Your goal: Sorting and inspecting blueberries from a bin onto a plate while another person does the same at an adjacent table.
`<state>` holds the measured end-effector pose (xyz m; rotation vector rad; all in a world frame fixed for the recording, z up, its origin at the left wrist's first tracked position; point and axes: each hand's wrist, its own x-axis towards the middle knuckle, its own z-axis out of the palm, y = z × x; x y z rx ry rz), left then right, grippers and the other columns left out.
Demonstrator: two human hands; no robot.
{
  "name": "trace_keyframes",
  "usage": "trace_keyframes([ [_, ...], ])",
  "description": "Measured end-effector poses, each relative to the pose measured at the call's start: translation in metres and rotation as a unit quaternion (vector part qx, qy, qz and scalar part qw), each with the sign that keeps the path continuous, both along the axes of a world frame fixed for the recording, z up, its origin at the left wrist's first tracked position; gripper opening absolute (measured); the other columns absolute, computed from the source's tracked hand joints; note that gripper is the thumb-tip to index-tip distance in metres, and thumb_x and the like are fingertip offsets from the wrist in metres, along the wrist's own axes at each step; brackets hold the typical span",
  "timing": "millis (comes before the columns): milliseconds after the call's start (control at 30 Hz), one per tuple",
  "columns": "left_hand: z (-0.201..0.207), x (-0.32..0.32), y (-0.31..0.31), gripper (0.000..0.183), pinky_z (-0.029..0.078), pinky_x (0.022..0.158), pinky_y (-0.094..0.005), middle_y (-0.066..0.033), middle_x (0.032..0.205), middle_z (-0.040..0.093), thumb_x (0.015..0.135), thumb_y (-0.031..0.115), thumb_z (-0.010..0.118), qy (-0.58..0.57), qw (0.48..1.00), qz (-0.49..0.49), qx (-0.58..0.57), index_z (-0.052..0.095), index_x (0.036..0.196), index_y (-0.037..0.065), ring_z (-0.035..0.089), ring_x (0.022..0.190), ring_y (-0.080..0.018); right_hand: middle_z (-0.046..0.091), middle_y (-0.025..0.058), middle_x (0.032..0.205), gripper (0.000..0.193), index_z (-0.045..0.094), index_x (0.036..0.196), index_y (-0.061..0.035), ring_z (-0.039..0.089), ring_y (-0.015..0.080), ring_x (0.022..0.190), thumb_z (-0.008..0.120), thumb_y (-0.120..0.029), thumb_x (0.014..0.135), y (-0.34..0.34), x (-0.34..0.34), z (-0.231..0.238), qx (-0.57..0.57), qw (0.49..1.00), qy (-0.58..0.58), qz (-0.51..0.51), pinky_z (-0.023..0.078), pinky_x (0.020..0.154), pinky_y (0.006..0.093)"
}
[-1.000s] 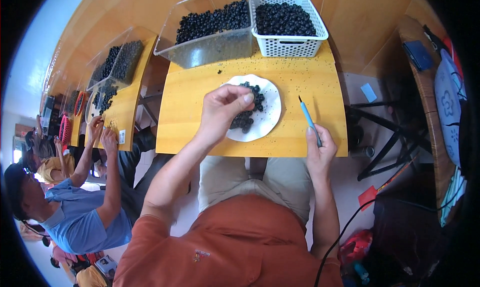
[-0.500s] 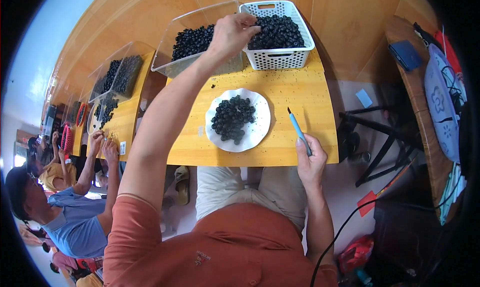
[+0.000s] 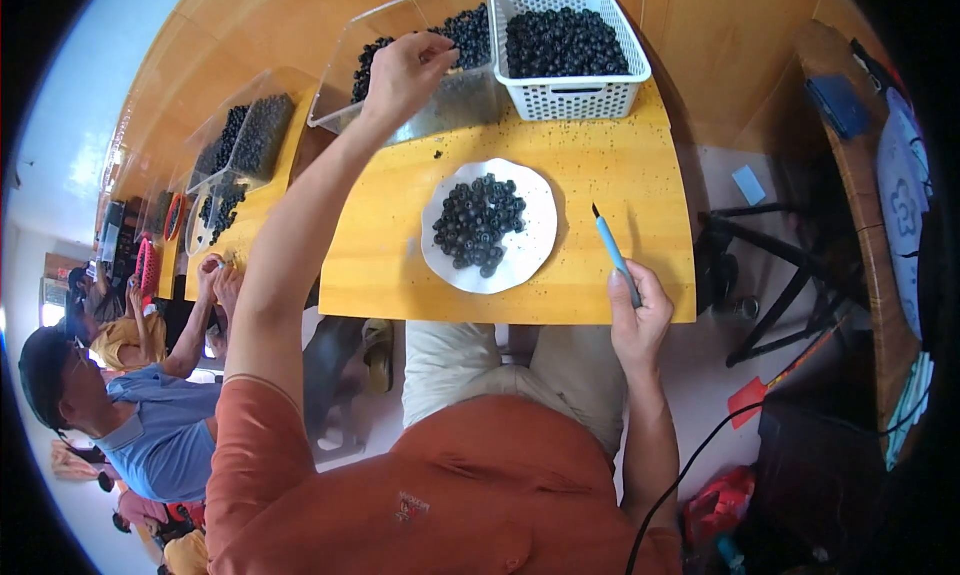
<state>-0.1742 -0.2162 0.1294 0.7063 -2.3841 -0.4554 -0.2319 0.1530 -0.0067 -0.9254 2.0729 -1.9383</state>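
My left hand [image 3: 410,73] reaches over the clear plastic bin [image 3: 440,113], its fingers pinched together. Whether a piece is between the fingertips I cannot make out. Inside that bin lie many small dark round pieces [image 3: 463,27], like berries or beads. My right hand [image 3: 642,315] holds a slim blue-handled tool [image 3: 613,245] with a dark pointed tip, upright over the table's right side. Between my hands, a white scalloped plate [image 3: 530,240] bears a heap of the same dark pieces [image 3: 478,220].
A white perforated basket [image 3: 572,102] of dark pieces stands beside the bin at the table's far edge. Dark crumbs dot the yellow table [image 3: 380,265]. On the left, a person in blue [image 3: 165,435] works at another table. A dark folding stand [image 3: 765,275] is on the right.
My left hand has moved left from the basket's edge to above the clear bin. The right hand still holds the tool. The whole view has shifted slightly.
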Motion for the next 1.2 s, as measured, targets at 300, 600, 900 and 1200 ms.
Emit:
trace_keyframes([
  [300,-0.066,0.058,0.082,0.022,0.052,0.082,-0.0385,-0.0139,0.100,0.069,0.079,0.014,0.072,-0.156,0.967,-0.202,0.021,0.072,0.099,0.004,0.066,0.091,-0.0309,0.056,0.0015,0.069,0.028,0.063,0.101,0.0046,0.048,0.0073,0.062,0.065,-0.022,0.094,-0.003,0.001,0.001,0.009,1.000,0.012,0.009,0.040,0.055,0.0242],
  [600,-0.071,0.053,0.089,0.020,0.051,0.084,-0.0393,-0.0128,0.099,0.069,0.081,0.015,0.070,-0.199,0.955,-0.219,-0.012,0.071,0.098,0.004,0.065,0.093,-0.0306,0.054,0.0008,0.067,0.029,0.064,0.101,0.0046,0.046,0.0070,0.061,0.065,-0.024,0.093,-0.002,0.003,-0.003,0.008,1.000,0.020,0.004,0.038,0.053,0.0242],
  [900,-0.072,0.054,0.087,0.018,0.050,0.086,-0.0401,-0.0119,0.101,0.069,0.083,0.014,0.067,-0.236,0.941,-0.243,0.011,0.072,0.099,0.006,0.064,0.096,-0.0309,0.054,0.0004,0.068,0.028,0.063,0.102,0.0050,0.046,0.0059,0.061,0.064,-0.021,0.094,0.000,0.002,-0.001,0.012,1.000,0.012,0.012,0.037,0.052,0.0237],
  [1200,-0.073,0.055,0.089,0.024,0.049,0.090,-0.0399,-0.0110,0.103,0.068,0.079,0.010,0.071,-0.255,0.934,-0.250,0.026,0.071,0.103,0.007,0.061,0.100,-0.0302,0.055,0.0006,0.067,0.028,0.063,0.101,0.0049,0.046,0.0058,0.061,0.065,-0.022,0.094,0.000,0.002,0.000,0.010,1.000,0.024,0.013,0.038,0.053,0.0231],
])
